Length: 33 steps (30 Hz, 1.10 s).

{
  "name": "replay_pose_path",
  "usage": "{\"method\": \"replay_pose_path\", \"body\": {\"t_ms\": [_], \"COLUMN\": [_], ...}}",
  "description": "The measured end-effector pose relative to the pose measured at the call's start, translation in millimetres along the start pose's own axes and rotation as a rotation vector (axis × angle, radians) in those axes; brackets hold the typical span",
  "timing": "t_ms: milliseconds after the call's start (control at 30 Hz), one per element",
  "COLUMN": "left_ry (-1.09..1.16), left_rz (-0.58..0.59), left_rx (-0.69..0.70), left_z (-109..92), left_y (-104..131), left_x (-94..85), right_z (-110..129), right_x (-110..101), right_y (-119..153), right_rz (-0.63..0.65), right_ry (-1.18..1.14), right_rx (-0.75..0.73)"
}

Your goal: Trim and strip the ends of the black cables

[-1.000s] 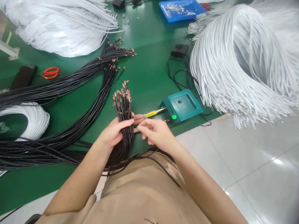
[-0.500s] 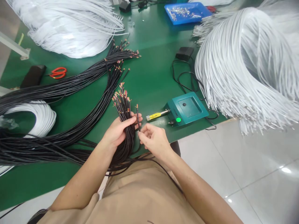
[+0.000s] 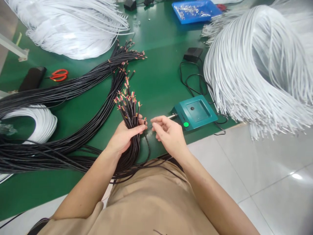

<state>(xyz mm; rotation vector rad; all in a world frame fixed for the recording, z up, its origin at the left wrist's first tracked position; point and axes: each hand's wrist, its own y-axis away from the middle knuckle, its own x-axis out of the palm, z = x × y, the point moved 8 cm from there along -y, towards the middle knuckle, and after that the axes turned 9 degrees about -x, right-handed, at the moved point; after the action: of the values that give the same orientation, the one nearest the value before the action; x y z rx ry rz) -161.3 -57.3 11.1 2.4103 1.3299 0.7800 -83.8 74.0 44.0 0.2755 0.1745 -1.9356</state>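
Observation:
My left hand (image 3: 124, 136) is wrapped round a bundle of black cables (image 3: 131, 114), whose stripped ends fan upward with short red, yellow and white wires showing. One single cable end (image 3: 145, 121) stands at its fingertips, a little apart from the rest. Just to the right, my right hand (image 3: 168, 132) has its thumb and fingers apart, with nothing visible in them. Behind that hand a metal rod (image 3: 172, 116) sticks out of a teal device (image 3: 194, 112) with a green button; the hand hides the rod's other end.
More black cables (image 3: 83, 81) run along the left of the green table (image 3: 161, 81). White cables (image 3: 244, 65) are heaped at right, another white heap (image 3: 73, 29) at back left. Red-handled scissors (image 3: 59, 75), a blue tray (image 3: 195, 12) of small parts and a black pedal-like block (image 3: 193, 54) lie around.
My right hand has let go of the single cable, moved slightly up and right, and spread its fingers. That cable's end now sits lower, at my left fingertips.

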Motion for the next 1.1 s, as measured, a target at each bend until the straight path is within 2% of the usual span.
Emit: {"method": "replay_pose_path", "body": {"t_ms": [167,367,433,533,667,767,833,900,1100], "left_ry": [-0.05,-0.101,-0.103,-0.111,-0.134,-0.124,-0.13,-0.156,-0.268], "left_rz": [0.015,0.06,0.096,0.122,0.079,0.034,0.003,-0.019,-0.063], "left_rx": [0.011,-0.035,-0.058,-0.074,-0.071,-0.066,-0.067,-0.062,-0.026], "left_z": [-1,1,3,7,8,8,9,11,15], "left_y": [1,2,1,-1,-3,-6,-7,-9,-14], "left_x": [3.0,9.6,12.2,14.1,13.7,13.3,12.5,11.6,5.8], "right_z": [7,3,7,20,37,37,30,26,25], "right_x": [5,12,10,4,-14,-16,-16,-17,-17], "right_y": [-13,-15,-12,-9,-11,-18,-22,-25,-29], "right_rz": [-0.004,0.045,0.069,0.097,0.045,0.183,0.318,0.397,0.43], "right_ry": [-0.005,0.017,0.123,0.396,0.776,0.987,1.058,1.078,1.078], "right_rx": [-0.018,-0.023,-0.077,-0.241,-0.437,-0.544,-0.569,-0.572,-0.585]}}
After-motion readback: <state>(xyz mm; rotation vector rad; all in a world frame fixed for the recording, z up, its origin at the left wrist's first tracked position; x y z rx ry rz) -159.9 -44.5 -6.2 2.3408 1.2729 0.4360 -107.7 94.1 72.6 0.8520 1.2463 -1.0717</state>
